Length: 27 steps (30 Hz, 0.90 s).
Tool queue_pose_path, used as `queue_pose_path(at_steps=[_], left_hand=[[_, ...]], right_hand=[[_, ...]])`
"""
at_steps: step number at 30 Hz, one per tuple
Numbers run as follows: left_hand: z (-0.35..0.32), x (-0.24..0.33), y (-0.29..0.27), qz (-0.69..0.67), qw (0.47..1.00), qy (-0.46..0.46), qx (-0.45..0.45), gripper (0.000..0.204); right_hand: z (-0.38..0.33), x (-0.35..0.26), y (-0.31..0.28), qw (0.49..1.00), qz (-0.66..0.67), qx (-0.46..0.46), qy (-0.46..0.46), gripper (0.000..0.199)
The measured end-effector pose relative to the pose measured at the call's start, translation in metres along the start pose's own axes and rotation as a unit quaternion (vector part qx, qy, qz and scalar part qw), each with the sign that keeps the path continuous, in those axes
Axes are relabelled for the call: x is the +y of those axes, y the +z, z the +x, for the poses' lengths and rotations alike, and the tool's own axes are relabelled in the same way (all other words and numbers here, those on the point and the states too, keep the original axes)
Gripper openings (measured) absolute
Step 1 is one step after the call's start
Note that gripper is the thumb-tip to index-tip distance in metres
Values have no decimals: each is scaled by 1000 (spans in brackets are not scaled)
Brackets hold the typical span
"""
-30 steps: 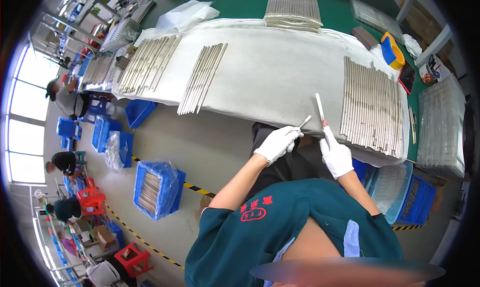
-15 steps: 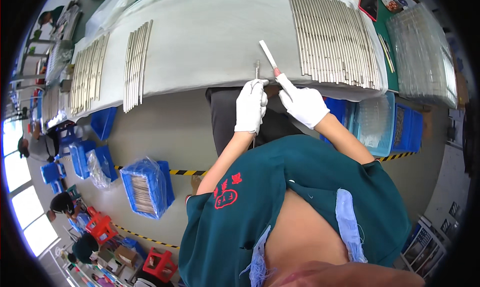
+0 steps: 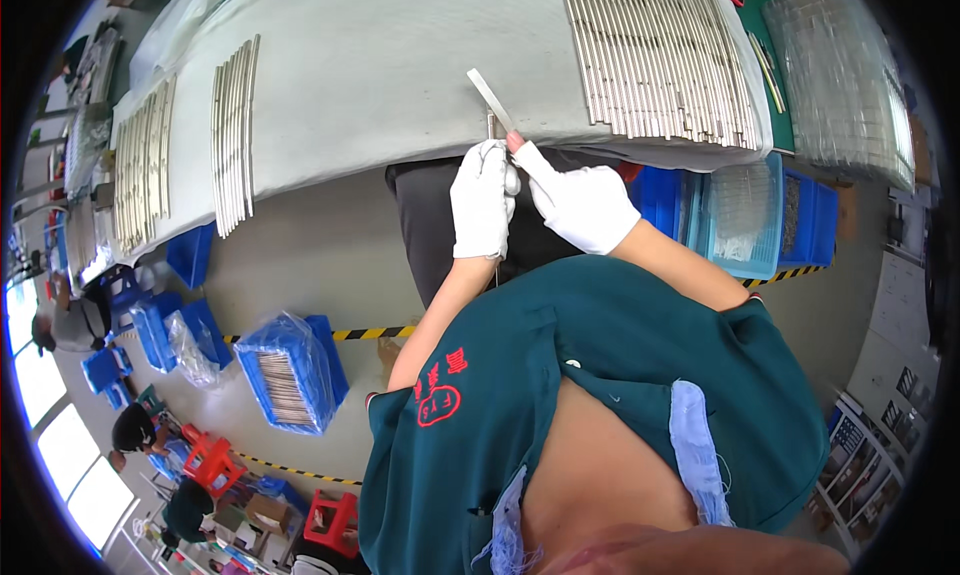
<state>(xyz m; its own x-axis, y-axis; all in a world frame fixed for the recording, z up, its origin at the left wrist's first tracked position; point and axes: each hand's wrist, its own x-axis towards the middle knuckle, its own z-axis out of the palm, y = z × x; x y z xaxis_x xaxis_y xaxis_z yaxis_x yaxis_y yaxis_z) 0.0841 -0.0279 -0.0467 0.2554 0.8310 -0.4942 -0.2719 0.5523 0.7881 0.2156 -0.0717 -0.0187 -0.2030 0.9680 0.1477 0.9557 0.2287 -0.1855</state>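
Observation:
My left hand [image 3: 482, 200], in a white glove, is closed around a thin metal rod [image 3: 491, 127]. The rod's far tip stands out past my fingers, and its other end shows below the wrist. In my right hand [image 3: 588, 207], also gloved in white, a flat whitish strip [image 3: 489, 97] is pinched, with one bare fingertip on its near end. The strip slants up to the left across the rod's tip; whether they touch, I cannot tell. Both hands are close together at the table's near edge, over my dark-clad lap.
On the cloth-covered table [image 3: 400, 75] lie a wide row of metal rods [image 3: 660, 65] at right and two smaller groups [image 3: 235, 135] [image 3: 145, 165] at left. Clear plastic trays [image 3: 840, 85] stand far right. Blue bins [image 3: 810, 220] sit below; a bagged blue crate [image 3: 290, 375] holds rods.
The strip has swung left, from beside the rod to across its tip, as my right hand came closer to my left. The whole view has shifted slightly.

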Motion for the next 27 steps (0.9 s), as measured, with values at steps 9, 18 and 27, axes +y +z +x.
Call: queue_pose_path(at_steps=[9,18,27], left_hand=[[-4,5,7,18,999,25,11,18],[-7,9,8,-12,999,17,-25,19],[-5,2,6,-5,999,46,-22,18]], right_hand=[[5,-3,-1,999,35,-34,20,66],[14,11,14,998,64,-1,16,62],[6,-1,-1,998,30,-46,12,69]])
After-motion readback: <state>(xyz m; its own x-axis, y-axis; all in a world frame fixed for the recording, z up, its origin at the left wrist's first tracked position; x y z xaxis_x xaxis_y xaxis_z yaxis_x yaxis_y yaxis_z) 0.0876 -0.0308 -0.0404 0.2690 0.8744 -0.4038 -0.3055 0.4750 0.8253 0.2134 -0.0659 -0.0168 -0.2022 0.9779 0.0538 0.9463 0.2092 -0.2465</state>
